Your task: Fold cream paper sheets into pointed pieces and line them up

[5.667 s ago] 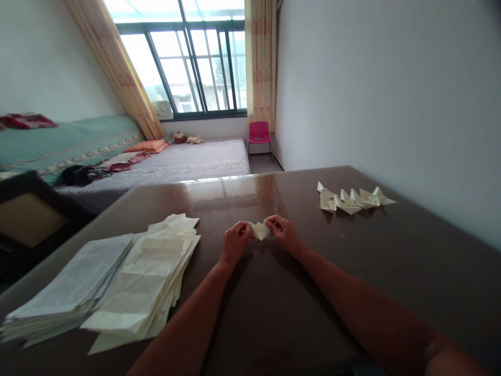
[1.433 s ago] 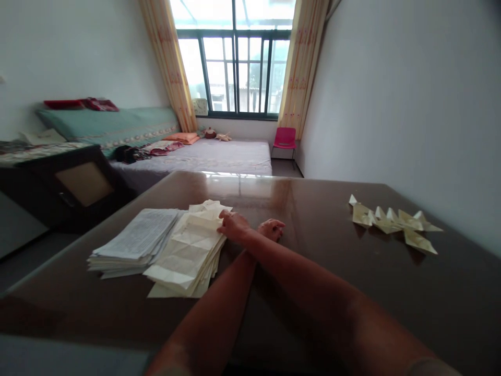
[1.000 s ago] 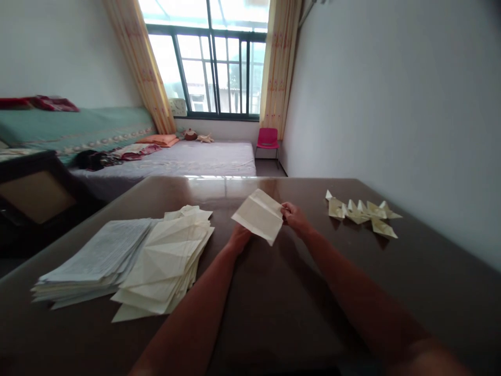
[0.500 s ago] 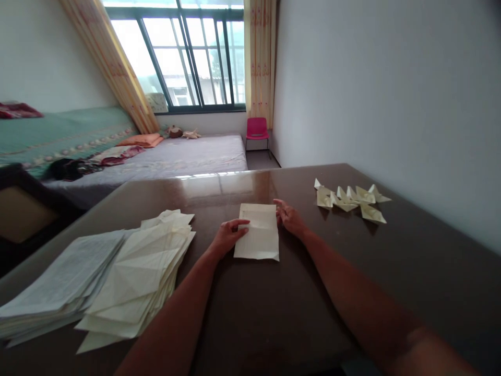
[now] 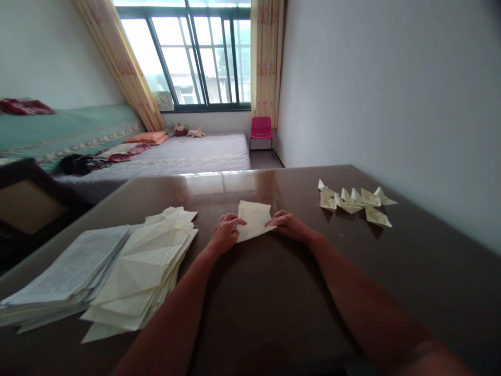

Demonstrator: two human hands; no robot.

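Observation:
A cream sheet of paper (image 5: pixel 255 216), with a little print near its left edge, is between my two hands over the brown table. My left hand (image 5: pixel 227 230) grips its left side, thumb and fingers closed on the paper. At its lower right corner my right hand (image 5: pixel 288 224) pinches the edge. The sheet's near edge slants, lower on the left than on the right. Whether the paper rests flat on the table or is slightly lifted I cannot tell.
To the left lie a pile of creased cream sheets (image 5: pixel 144 261) and a stack of greyish printed paper (image 5: pixel 74 263). Several folded paper boats (image 5: pixel 352 201) sit at the table's (image 5: pixel 266 313) right side. A bed (image 5: pixel 203 151) and a pink chair (image 5: pixel 261 128) stand beyond.
My right hand has moved from beside the upper right edge to the lower right corner and taken hold of it. The near part of the paper has come up, so the sheet looks shorter.

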